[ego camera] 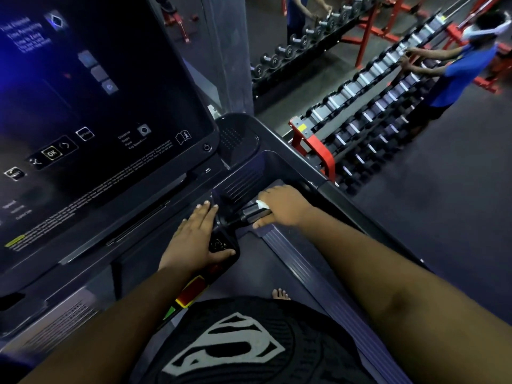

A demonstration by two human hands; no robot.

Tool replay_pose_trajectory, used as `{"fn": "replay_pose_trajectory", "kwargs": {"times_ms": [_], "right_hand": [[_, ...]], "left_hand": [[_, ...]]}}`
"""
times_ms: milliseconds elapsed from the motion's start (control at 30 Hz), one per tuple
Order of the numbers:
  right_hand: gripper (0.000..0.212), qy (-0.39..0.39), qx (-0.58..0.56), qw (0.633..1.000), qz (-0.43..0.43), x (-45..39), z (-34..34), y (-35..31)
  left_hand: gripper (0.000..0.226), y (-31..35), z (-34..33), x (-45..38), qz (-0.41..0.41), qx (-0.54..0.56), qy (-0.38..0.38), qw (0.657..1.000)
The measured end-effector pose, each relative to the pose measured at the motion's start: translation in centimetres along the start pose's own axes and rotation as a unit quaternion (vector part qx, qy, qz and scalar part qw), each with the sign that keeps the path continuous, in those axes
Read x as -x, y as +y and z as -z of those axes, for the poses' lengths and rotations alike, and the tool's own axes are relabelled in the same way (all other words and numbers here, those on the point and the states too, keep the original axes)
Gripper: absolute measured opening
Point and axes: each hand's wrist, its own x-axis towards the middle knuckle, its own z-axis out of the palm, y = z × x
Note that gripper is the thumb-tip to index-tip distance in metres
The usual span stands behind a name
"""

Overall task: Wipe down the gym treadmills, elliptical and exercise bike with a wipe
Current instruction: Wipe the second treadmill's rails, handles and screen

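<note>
Right hand (pixel 285 206): curled round treadmill handle (pixel 249 213), white wipe (pixel 261 205) apparently pinched beneath fingers. Left hand (pixel 194 236): flat, fingers straight, resting on console (pixel 138 223) just beside grip.

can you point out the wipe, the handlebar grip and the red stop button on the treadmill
wipe (pixel 261 204), head view, on the white corner showing above the right hand's fingers
handlebar grip (pixel 246 213), head view, on the bare dark stretch left of the hand
red stop button (pixel 193 290), head view, on its red face

Glossy dark glass touchscreen (pixel 105 87) at ten o'clock; matt black plastic treadmill console (pixel 243 167); white, crumpled paper-like wipe (pixel 261 205); ribbed handlebar grip (pixel 249 213).
</note>
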Motion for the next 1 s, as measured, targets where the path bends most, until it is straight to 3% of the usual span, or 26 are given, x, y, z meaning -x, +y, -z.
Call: {"fn": "replay_pose_trajectory", "kwargs": {"times_ms": [100,200,300,400,467,567,700,800,867,900,933,967,1000], "right_hand": [[0.092,0.087,0.016,0.996,0.013,1.7,-2.1,-3.0],[0.077,0.144,0.02,0.989,-0.005,1.5,-3.3,-6.5],[0.047,0.084,0.0,0.996,0.009,-0.5,-0.8,-8.0],[0.037,0.014,0.025,0.999,0.029,-1.8,1.1,-8.5],[0.035,0.053,0.023,0.998,0.031,-1.5,0.2,-8.9],[0.05,0.163,-0.012,0.986,0.038,1.1,-3.0,-8.8],[0.081,0.175,-0.041,0.982,0.062,4.1,-4.6,-7.7],[0.076,0.159,-0.028,0.984,0.076,6.1,-5.4,-6.1],[0.066,0.161,-0.115,0.98,0.008,8.4,-5.7,-5.6],[0.06,0.17,-0.211,0.959,-0.079,9.4,-6.1,-5.7],[0.055,0.202,-0.315,0.908,-0.186,9.9,-6.7,-6.0],[0.048,0.236,-0.429,0.819,-0.3,9.8,-6.9,-6.4],[0.038,0.264,-0.533,0.702,-0.39,9.1,-6.5,-6.8]], "left_hand": [[0.122,-0.1,-0.1,-0.1,0.0,0.0,0.001,1.0],[0.122,-0.3,-0.3,-0.2,-0.004,-0.006,-0.001,1.0],[0.122,-0.3,-0.4,-0.2,-0.003,-0.004,-0.005,1.0],[0.123,-0.3,-0.4,-0.2,-0.005,0.007,-0.009,1.0],[0.123,-0.3,-0.4,-0.2,-0.004,0.007,-0.013,1.0],[0.122,-0.4,-0.4,-0.2,-0.002,0.009,-0.005,1.0],[0.121,-0.3,-0.4,-0.2,-0.004,0.007,-0.003,1.0],[0.123,-0.5,-0.6,-0.1,-0.007,0.004,-0.002,1.0],[0.122,-0.7,-0.6,-0.2,-0.012,-0.002,-0.001,1.0],[0.122,-0.7,-0.7,-0.2,-0.014,-0.004,-0.002,1.0],[0.122,-0.7,-0.7,-0.3,-0.014,-0.006,-0.005,1.0],[0.122,-0.8,-0.7,-0.2,-0.013,-0.008,-0.007,1.0],[0.122,-0.8,-0.8,-0.2,-0.014,-0.01,-0.007,1.0]]}}
